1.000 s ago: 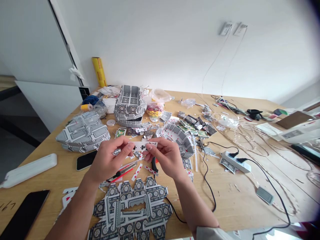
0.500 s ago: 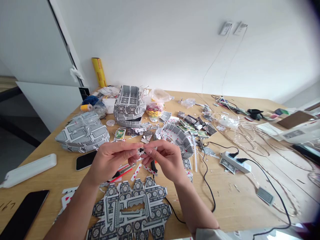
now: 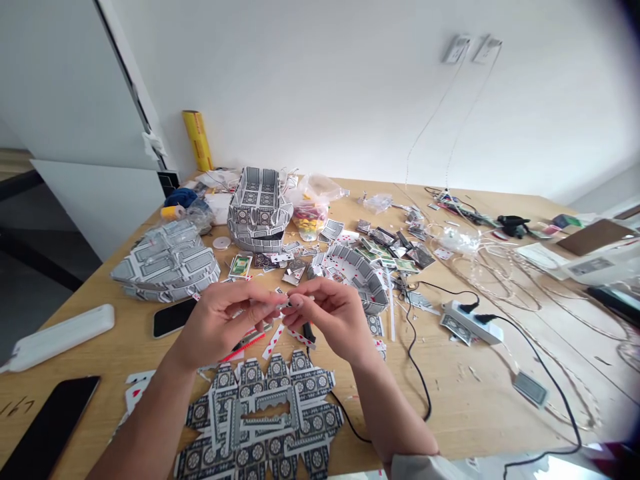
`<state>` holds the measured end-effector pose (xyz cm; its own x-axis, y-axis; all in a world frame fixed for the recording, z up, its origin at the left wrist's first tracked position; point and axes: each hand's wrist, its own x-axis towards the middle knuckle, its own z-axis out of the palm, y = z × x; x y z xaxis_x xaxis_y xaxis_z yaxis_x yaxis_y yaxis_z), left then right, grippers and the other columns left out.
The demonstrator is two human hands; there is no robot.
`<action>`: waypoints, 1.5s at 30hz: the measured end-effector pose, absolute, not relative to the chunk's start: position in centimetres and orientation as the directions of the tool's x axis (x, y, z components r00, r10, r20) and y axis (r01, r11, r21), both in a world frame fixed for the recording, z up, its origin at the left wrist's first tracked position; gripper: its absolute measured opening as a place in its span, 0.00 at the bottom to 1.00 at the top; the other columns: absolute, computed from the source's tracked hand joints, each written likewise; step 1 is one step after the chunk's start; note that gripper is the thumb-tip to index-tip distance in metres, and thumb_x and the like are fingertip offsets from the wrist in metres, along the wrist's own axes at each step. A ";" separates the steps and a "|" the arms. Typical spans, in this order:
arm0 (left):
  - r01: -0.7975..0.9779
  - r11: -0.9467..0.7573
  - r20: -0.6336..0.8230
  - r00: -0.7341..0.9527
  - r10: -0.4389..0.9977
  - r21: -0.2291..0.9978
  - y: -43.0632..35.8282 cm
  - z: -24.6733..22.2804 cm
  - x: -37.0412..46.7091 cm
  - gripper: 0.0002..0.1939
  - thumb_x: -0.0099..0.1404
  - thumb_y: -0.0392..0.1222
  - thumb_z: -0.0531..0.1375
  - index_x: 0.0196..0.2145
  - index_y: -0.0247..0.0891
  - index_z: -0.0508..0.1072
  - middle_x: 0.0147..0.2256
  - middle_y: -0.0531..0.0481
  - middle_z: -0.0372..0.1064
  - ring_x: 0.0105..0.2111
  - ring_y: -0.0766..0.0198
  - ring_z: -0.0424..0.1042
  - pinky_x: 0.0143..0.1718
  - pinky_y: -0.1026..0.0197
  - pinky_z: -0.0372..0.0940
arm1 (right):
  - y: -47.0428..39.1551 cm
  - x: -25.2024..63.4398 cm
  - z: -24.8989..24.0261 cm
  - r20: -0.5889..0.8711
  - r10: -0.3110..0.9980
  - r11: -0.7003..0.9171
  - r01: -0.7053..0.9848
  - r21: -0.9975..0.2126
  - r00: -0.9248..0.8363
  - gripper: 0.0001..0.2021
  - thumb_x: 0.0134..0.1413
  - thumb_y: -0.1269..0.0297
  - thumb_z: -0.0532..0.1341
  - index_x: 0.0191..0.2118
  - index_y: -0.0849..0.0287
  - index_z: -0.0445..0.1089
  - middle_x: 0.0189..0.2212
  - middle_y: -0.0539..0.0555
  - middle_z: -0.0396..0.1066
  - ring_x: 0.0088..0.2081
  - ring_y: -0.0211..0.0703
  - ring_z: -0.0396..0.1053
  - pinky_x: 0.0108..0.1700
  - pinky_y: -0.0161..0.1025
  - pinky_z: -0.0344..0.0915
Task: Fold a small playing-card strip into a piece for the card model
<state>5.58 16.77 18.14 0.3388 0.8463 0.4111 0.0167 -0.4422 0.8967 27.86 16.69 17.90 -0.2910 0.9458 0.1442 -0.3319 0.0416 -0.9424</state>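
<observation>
Between the fingertips of both hands is a small piece of playing card (image 3: pixel 285 302), mostly covered by the fingers. My left hand (image 3: pixel 227 321) pinches its left end, and my right hand (image 3: pixel 330 313) pinches its right end. Below them lies a flat assembly of cut, patterned playing cards (image 3: pixel 265 427) with a gap in its middle. A utility knife (image 3: pixel 250 343) with a red edge lies just under my left hand, partly hidden. Thin card strips (image 3: pixel 273 342) and a black-handled tool (image 3: pixel 307 333) are beneath the fingers.
Behind stand models built of cards: a tall one (image 3: pixel 257 210), a low one (image 3: pixel 167 263) and an oval tray (image 3: pixel 370 283). Phones (image 3: pixel 50 427) and a white case (image 3: pixel 63 337) lie left. A power strip (image 3: pixel 473 323), cables and card scraps spread over the right side.
The card piece has turned between my fingers, so its black club marks show less. My fingertips have shifted slightly around it. The view has tilted a little.
</observation>
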 end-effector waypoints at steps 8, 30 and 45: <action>0.263 -0.423 0.357 0.265 0.896 0.867 16.6 18.6 5.8 0.10 0.77 0.49 0.65 0.48 0.42 0.82 0.37 0.51 0.83 0.35 0.64 0.82 0.39 0.64 0.76 | 16.2 27.8 17.7 0.193 0.940 0.127 -0.237 -0.963 -0.281 0.09 0.64 0.58 0.75 0.45 0.55 0.83 0.34 0.54 0.86 0.36 0.44 0.86 0.43 0.40 0.85; 0.323 -0.428 0.358 0.255 0.898 0.844 16.4 18.8 6.8 0.12 0.78 0.50 0.64 0.41 0.41 0.83 0.30 0.54 0.78 0.29 0.67 0.75 0.32 0.66 0.69 | 16.5 27.3 17.9 0.128 0.974 0.072 -0.282 -0.957 -0.186 0.13 0.58 0.52 0.78 0.38 0.56 0.83 0.29 0.54 0.84 0.30 0.45 0.84 0.37 0.42 0.85; 0.153 -0.258 0.221 0.224 0.949 0.954 16.8 18.6 7.1 0.12 0.72 0.50 0.68 0.37 0.39 0.84 0.26 0.53 0.75 0.25 0.69 0.70 0.27 0.68 0.68 | 16.9 27.8 18.7 0.031 0.972 -0.033 -0.266 -0.963 -0.234 0.19 0.53 0.46 0.79 0.34 0.56 0.80 0.25 0.53 0.82 0.28 0.46 0.83 0.34 0.42 0.84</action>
